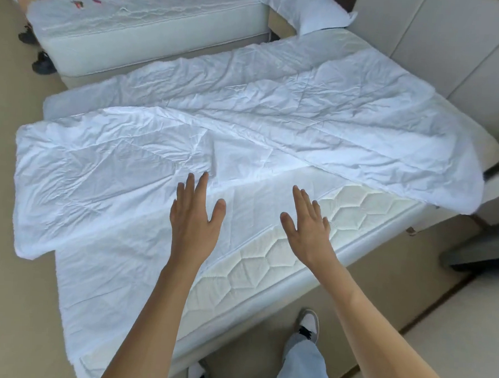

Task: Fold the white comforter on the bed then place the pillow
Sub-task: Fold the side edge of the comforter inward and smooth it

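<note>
The white comforter lies crumpled across the bed, with one flap folded toward the near left and a corner hanging off the right side. A white pillow leans at the far head end, against the padded headboard. My left hand hovers open, palm down, over the near edge of the comforter's left flap. My right hand is open too, fingers spread, above the bare sheet and quilted mattress edge. Neither hand holds anything.
A second bed stands beyond, with a person partly visible at its far side and dark shoes on the floor by its corner. The beige padded headboard lines the right. My legs and shoes are beside the near edge.
</note>
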The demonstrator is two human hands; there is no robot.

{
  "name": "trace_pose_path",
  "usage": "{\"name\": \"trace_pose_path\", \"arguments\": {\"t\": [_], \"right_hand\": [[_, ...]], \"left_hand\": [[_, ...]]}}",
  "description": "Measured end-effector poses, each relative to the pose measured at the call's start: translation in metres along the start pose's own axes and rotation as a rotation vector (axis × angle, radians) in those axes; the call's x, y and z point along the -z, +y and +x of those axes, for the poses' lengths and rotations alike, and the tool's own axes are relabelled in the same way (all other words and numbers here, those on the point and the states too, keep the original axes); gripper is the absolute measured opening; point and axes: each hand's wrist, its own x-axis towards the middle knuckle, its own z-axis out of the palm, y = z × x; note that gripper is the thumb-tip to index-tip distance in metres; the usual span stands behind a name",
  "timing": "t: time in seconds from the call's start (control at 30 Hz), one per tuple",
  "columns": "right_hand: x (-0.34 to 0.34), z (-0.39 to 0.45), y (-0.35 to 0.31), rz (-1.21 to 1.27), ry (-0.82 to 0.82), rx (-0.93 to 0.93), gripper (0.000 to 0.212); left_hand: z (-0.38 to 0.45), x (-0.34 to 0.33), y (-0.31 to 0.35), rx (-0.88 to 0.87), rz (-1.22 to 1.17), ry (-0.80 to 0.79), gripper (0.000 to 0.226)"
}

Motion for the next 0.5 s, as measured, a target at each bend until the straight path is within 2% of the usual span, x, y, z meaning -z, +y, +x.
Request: {"name": "trace_pose_path", "arguments": {"t": [0.23, 0.5], "right_hand": [[0.126, 0.055, 0.165, -0.081, 0.094, -0.148, 0.068], [0.237, 0.095, 0.303, -0.024, 0.181, -0.313, 0.069]], "left_hand": [[0.041, -0.158, 0.137, 0.000, -0.105, -0.073, 0.064], [0.076, -0.308, 0.273, -0.049, -0.193, -0.250, 0.066]]}}
